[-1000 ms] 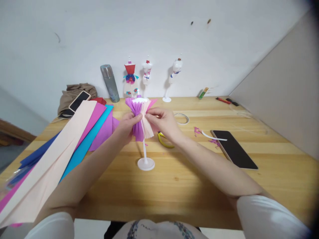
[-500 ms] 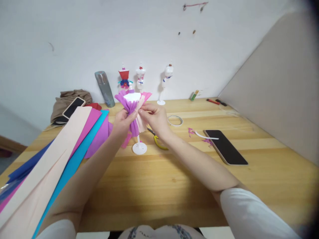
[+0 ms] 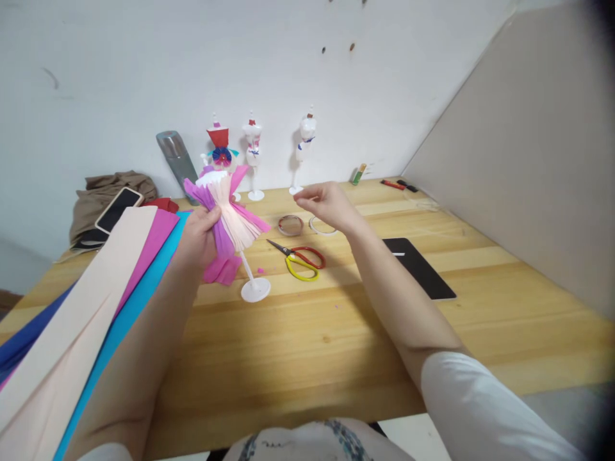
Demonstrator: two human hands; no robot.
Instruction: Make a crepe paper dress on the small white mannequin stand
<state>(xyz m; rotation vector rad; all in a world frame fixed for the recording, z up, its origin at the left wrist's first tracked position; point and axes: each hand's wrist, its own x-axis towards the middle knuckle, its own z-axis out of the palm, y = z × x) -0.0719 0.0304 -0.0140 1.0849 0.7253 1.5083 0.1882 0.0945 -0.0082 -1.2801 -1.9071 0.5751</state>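
My left hand [image 3: 200, 232] is closed round the waist of a small white dress form [image 3: 255, 290], which tilts to the left. Gathered crepe paper wraps the form: purple on the left, pale pink pleats [image 3: 234, 219] in front, bright pink on the right. My right hand [image 3: 327, 202] is held up over the table, apart from the form, with thumb and fingers pinched together. What sits in that pinch, if anything, is too small to make out. Scissors [image 3: 298, 257] with a red and a yellow handle lie below and between my hands.
Long crepe paper strips [image 3: 103, 288] cover the left side. Two tape rolls [image 3: 291, 225] lie near my right hand, and a black phone [image 3: 420, 269] is to the right. Several dressed forms [image 3: 254, 150] and a flask [image 3: 177, 163] stand along the wall. A pink scrap [image 3: 223, 270] lies by the base.
My right hand has left the pleats and moved right, fingers still pinched. The form now leans left in my left hand. The view has shifted, and the scissors show whole.
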